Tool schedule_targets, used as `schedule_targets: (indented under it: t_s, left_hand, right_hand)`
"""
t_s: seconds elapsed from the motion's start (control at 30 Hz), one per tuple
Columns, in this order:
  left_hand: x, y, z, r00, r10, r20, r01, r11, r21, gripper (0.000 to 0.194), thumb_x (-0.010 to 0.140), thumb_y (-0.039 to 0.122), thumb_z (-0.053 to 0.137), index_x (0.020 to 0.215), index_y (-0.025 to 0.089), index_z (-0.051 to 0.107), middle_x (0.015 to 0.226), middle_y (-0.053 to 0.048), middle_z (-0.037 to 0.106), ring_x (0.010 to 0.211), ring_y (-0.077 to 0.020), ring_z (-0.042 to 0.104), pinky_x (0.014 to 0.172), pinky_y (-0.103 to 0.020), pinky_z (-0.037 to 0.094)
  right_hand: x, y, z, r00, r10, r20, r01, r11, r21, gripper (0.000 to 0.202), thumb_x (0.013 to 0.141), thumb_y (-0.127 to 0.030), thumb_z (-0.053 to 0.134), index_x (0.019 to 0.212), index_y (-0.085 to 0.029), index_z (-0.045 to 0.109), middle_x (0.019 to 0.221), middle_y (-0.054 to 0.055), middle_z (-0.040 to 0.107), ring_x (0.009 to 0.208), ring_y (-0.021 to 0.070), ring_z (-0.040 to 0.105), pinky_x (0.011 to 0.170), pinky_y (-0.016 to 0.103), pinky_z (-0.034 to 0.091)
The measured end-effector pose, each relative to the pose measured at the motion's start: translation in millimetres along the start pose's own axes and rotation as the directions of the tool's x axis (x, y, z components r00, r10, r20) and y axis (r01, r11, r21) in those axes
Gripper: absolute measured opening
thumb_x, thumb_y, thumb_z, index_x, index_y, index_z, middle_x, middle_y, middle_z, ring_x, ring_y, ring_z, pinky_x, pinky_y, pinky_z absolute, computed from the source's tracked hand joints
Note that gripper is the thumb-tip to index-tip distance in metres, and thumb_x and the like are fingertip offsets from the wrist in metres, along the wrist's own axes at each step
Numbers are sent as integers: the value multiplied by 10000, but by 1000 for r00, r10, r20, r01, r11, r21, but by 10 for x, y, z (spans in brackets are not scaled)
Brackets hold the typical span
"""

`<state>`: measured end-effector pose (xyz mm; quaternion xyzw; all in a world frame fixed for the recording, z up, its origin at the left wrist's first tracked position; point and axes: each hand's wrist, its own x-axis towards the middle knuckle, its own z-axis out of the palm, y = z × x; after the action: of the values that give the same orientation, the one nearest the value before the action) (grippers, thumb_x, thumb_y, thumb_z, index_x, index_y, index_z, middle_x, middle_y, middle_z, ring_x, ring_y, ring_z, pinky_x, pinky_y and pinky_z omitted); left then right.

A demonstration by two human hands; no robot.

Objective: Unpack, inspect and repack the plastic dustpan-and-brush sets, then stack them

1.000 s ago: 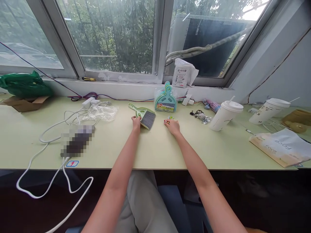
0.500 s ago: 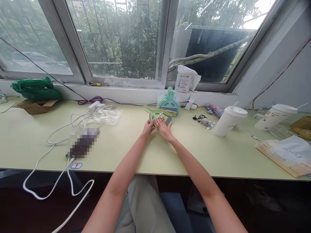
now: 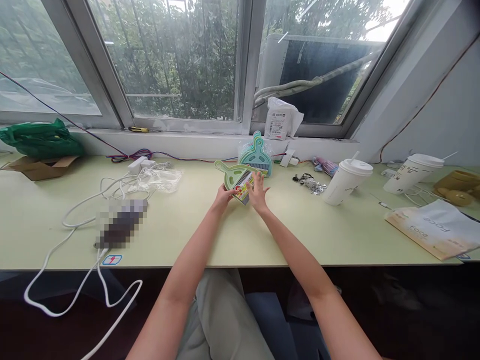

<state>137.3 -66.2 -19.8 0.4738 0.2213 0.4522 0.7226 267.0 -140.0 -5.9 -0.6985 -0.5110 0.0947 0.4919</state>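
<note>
A small light-green dustpan point(image 3: 231, 176), packed with a brush and a colourful printed label point(image 3: 244, 184), is tilted over the table in front of me. My left hand point(image 3: 222, 198) grips its lower left edge, and the handle points up to the left. Fingers spread, my right hand point(image 3: 258, 194) lies against the right side of the label and hides part of it. Just behind stands a stack of similar teal and green dustpans point(image 3: 258, 155) in clear plastic, leaning near the window wall.
Left on the table point(image 3: 180, 235) lie white cables, chargers point(image 3: 140, 165) and a blurred-out dark object point(image 3: 122, 224). Farther left is a green bag point(image 3: 41, 140) on a cardboard box. To the right are keys point(image 3: 311, 185), two white cups point(image 3: 347, 182) and a tissue pack point(image 3: 431, 227).
My right hand has lifted its fingers and shifted toward the dustpan's right edge, exposing more of the label and brush. The dustpan has turned slightly. The camera view has shifted a little.
</note>
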Motion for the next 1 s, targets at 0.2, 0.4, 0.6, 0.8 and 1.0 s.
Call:
schedule_targets:
  t_s: [0.2, 0.4, 0.6, 0.8, 1.0]
  left_hand:
    - [20, -9, -46, 999, 4, 53, -4, 1000, 8, 528, 516, 80, 766, 1007, 134, 579, 1014, -88, 673, 957, -233, 629, 903, -417, 475]
    - [-93, 9, -20, 968, -42, 246, 17, 995, 100, 603, 523, 140, 803, 1077, 143, 566, 1059, -115, 666, 1020, -268, 609, 955, -467, 432]
    - [-41, 84, -152, 995, 60, -81, -2, 818, 575, 569, 785, 314, 614, 1298, 128, 452, 1353, -201, 471, 1299, -324, 386, 1070, -469, 297]
    - [58, 383, -760, 781, 515, -352, 177, 359, 916, 698, 732, 109, 516, 1397, 35, 319, 1535, -225, 70, 1428, -311, -77, 1118, -536, 39]
    - [17, 556, -1141, 908, 341, -245, 141, 304, 942, 467, 728, 126, 533, 1192, 91, 574, 1258, -244, 528, 1303, -350, 354, 1082, -499, 170]
  right_hand:
    - [91, 159, -234, 901, 313, 300, -431, 724, 539, 639, 765, -330, 662, 1335, -186, 411, 1306, 137, 549, 1074, 230, 619, 887, 397, 525]
    - [83, 315, -193, 880, 347, 325, -475, 606, 638, 292, 689, -127, 691, 969, -170, 617, 858, 37, 723, 679, 144, 688, 622, 248, 584]
    - [133, 438, -231, 886, 383, 260, -449, 575, 684, 240, 655, -114, 720, 872, -171, 634, 788, 14, 720, 634, 127, 677, 568, 213, 577]
    - [134, 504, -324, 909, 371, 189, -391, 605, 693, 303, 612, -166, 779, 879, -167, 634, 794, 28, 718, 636, 148, 679, 617, 256, 595]
    - [160, 514, -329, 918, 364, 158, -360, 598, 716, 285, 626, -167, 769, 881, -166, 641, 813, 36, 720, 659, 158, 685, 615, 267, 604]
